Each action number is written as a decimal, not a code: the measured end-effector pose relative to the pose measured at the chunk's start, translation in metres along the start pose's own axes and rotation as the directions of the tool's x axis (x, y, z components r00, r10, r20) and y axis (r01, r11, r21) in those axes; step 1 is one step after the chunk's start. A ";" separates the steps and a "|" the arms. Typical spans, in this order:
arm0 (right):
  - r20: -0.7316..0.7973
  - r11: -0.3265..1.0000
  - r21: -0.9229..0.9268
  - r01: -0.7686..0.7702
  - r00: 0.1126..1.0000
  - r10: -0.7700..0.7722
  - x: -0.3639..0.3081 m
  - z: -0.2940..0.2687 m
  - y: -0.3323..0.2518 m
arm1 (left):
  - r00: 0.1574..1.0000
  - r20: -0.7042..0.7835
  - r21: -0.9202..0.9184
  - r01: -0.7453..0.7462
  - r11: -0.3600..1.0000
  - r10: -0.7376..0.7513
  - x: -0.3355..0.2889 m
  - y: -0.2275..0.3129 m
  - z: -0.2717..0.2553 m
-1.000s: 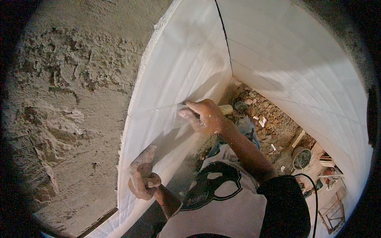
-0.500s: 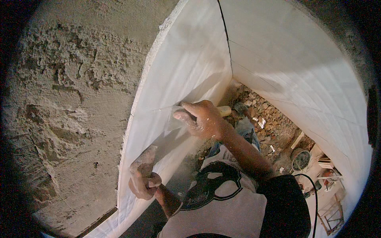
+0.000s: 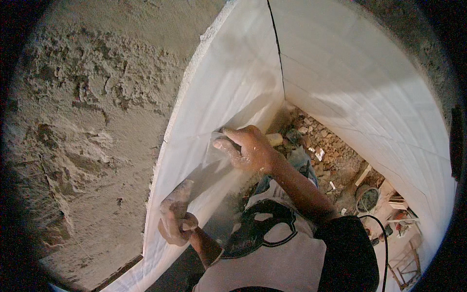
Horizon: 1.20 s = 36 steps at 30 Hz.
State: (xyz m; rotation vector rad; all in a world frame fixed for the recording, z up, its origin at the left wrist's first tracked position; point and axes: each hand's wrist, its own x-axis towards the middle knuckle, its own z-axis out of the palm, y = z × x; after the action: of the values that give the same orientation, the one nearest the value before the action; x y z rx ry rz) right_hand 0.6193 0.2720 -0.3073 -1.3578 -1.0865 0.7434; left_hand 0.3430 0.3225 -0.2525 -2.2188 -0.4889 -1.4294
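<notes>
Low on the white wall panel (image 3: 228,63), my left hand (image 3: 176,228) is closed around a dusty scraper (image 3: 179,194). Its flat blade points up along the panel. Farther ahead and to the right, my right hand (image 3: 253,148) pinches a thin, pale flat blade (image 3: 212,147) between thumb and fingers. This blade lies against or very close to the same panel, across a faint horizontal seam. Its handle, if any, is hidden in the hand. White dust speckles my right hand and wrist, and both hands cast shadows on the panel.
Rough grey plaster (image 3: 92,146) covers the wall left of the panel's edge. A second white panel (image 3: 360,82) meets the first at a dark corner gap. Broken rubble (image 3: 335,148) lies on the floor below, with a round bucket (image 3: 368,198) and a black cable (image 3: 386,238) at right.
Both hands keep nearly the same places on the panel, with their blades still in them. The view has shifted very slightly.
</notes>
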 end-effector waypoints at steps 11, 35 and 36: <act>0.007 0.996 -0.037 0.075 0.997 -0.075 -0.003 -0.005 0.005 | 1.000 -0.005 0.005 0.003 1.000 -0.003 0.001 0.000 0.000; 0.047 0.986 -0.112 0.121 0.992 -0.116 0.010 -0.015 -0.041 | 0.997 0.014 -0.010 0.073 0.997 -0.073 -0.045 -0.021 -0.027; 0.062 0.983 -0.138 0.120 0.992 -0.112 0.010 -0.015 -0.042 | 0.996 -0.004 -0.133 0.085 0.987 -0.086 -0.086 -0.047 -0.053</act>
State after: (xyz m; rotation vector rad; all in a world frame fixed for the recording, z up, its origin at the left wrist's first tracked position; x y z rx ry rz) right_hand 0.6296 0.2700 -0.2632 -1.3865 -1.2704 0.6304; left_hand 0.2443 0.3284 -0.3037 -2.3185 -0.5049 -1.5575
